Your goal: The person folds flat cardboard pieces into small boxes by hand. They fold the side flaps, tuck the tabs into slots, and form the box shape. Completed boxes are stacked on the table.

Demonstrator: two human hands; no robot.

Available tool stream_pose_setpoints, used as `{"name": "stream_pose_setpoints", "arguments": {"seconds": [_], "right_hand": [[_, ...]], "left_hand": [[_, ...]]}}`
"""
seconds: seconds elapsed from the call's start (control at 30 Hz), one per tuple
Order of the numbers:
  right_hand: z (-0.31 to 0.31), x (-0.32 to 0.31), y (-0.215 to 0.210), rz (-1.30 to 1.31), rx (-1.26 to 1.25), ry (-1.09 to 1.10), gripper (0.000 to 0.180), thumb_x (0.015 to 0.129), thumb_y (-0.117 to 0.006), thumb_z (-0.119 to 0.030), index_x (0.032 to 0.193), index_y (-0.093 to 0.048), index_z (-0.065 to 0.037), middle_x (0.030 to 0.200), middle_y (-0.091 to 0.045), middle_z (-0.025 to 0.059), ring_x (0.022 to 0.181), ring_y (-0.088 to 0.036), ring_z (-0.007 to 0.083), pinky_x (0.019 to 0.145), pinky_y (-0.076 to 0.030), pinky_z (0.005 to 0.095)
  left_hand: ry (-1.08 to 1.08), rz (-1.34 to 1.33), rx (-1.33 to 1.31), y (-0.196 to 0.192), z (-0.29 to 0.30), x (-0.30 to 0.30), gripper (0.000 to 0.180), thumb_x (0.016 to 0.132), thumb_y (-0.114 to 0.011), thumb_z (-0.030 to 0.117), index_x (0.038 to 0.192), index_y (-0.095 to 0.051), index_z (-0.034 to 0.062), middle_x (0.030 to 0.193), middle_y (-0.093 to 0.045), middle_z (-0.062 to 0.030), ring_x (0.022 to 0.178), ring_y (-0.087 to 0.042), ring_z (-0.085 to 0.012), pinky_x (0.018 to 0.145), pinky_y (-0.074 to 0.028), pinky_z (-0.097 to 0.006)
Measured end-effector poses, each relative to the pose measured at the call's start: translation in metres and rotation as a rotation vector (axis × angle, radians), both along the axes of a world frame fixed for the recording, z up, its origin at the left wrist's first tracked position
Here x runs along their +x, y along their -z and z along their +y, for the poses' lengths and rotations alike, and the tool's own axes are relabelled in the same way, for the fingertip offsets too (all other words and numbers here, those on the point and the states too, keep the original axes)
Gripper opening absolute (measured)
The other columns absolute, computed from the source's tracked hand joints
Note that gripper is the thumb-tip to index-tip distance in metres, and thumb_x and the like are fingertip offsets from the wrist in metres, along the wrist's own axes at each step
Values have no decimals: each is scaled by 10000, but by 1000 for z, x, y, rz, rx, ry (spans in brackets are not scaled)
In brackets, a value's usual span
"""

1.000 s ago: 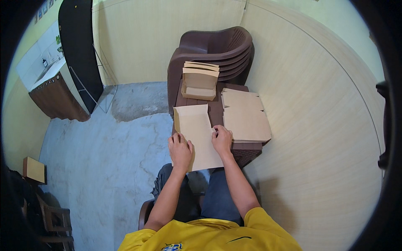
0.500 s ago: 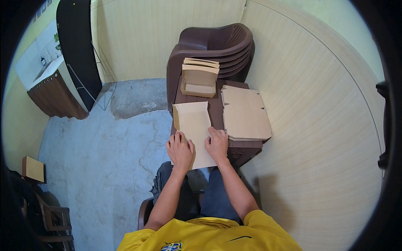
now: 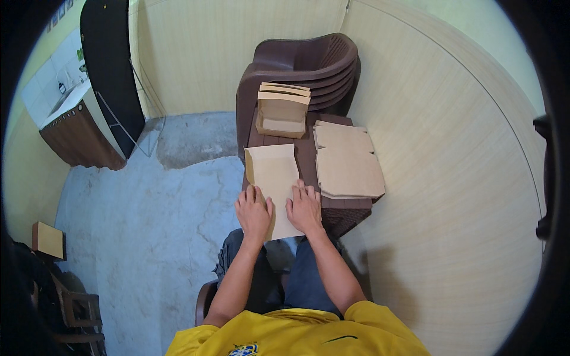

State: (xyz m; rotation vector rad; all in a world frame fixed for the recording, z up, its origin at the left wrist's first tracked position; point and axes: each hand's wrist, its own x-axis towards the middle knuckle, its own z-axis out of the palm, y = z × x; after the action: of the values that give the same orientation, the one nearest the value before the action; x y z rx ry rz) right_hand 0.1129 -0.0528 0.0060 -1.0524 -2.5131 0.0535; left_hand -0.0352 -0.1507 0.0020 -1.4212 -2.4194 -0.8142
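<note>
A partly folded brown cardboard box (image 3: 276, 178) lies lengthwise in front of me, its near end reaching over my lap. Its far end and upper left side stand up as low walls. My left hand (image 3: 254, 210) is closed at the left edge, fingers bent over the cardboard and thumb on the inner face. Opposite it, my right hand (image 3: 304, 207) grips the right edge, with its fingers over the side and its thumb toward the middle. The undersides of both hands are hidden.
Folded open boxes (image 3: 282, 118) stand nested at the table's far end. Flat cardboard blanks (image 3: 349, 163) are stacked at the right of the brown table (image 3: 309, 169), close to the wall. Stacked brown plastic chairs (image 3: 309, 62) stand behind. A small box (image 3: 48, 240) sits far left.
My right hand has shifted slightly left and its fingers have straightened along the box's right edge. My left hand and the box stay almost in place.
</note>
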Motion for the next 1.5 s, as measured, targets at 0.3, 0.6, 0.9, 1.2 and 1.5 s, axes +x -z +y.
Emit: {"name": "stream_pose_setpoints", "arguments": {"seconds": [0.3, 0.6, 0.9, 1.2, 1.5], "right_hand": [[6, 6, -2, 42, -40, -57, 470, 983, -717, -300, 1305, -676, 40, 1559, -577, 260, 1297, -575, 426, 1085, -500, 525], [7, 16, 15, 165, -134, -69, 571, 996, -787, -335, 1341, -704, 112, 1495, -625, 327, 1448, -557, 464, 1224, -463, 497], [-9, 10, 26, 116, -2, -35, 576, 1038, -709, -237, 1467, -539, 108, 1596, -511, 318, 1510, -462, 498, 1264, -392, 560], [-11, 14, 7, 4, -98, -32, 577, 1028, -678, -263, 1459, -541, 94, 1667, -450, 281, 1539, -419, 448, 1262, -361, 549], [-3, 12, 3, 2, -99, -25, 548, 1010, -682, -291, 1413, -576, 64, 1674, -460, 254, 1507, -445, 436, 1215, -389, 562]], "left_hand": [[-21, 32, 10, 6, 2, 5, 564, 982, -726, 300, 1413, -680, -62, 1415, -620, -184, 1304, -574, -365, 1042, -503, -491], [-9, 2, 33, 4, -2, 3, 561, 967, -752, 298, 1410, -695, -40, 1322, -613, -182, 1270, -573, -375, 1016, -525, -478], [-28, 66, -12, 2, -3, 2, 561, 994, -720, 351, 1417, -705, -17, 1330, -641, -150, 1280, -576, -349, 1063, -476, -486], [-59, 106, -41, 9, -8, 5, 556, 1035, -670, 385, 1463, -695, 31, 1497, -639, -112, 1467, -526, -302, 1227, -350, -563], [-52, 108, 2, 16, -5, 3, 518, 1052, -659, 382, 1449, -695, 53, 1512, -634, -115, 1515, -496, -323, 1251, -320, -575]]}}
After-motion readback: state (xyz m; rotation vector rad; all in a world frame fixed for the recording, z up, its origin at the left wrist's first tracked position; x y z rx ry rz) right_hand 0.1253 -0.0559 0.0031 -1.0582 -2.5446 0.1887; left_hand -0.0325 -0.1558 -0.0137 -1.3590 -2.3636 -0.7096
